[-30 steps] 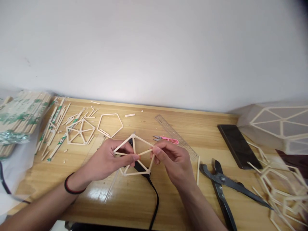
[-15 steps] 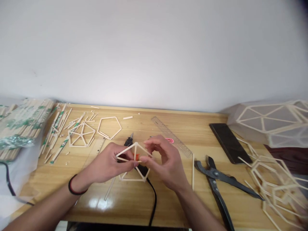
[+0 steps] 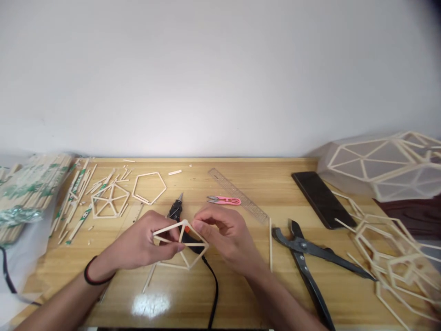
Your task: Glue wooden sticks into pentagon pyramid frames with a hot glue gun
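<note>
the left hand [image 3: 151, 243] is closed in a pinch on a stick frame [image 3: 195, 245], its thumb laid by the hub where the spokes meet and its fingers reaching behind. the frame is held tilted above the table [image 3: 186, 299], in front of a glue gun [image 3: 175, 210] whose black cord [image 3: 216, 294] runs toward the near edge. the right hand [image 3: 222, 236] has its thumb and forefinger drawn nearly together at the frame's upper right side, the other fingers curled; i cannot tell whether it grips the stick there. beyond the hands lie pink snips [image 3: 229, 201] and a clear ruler [image 3: 237, 195]. to the left are a pentagon [image 3: 148, 174], a spoked pentagon [image 3: 110, 200], loose sticks [image 3: 77, 197] and a bag [image 3: 37, 184] of more sticks. to the right, shears [image 3: 303, 246] lie open near a phone [image 3: 322, 199], with joined stick shapes [image 3: 381, 254] and a covered model [image 3: 374, 161] farther over.
</note>
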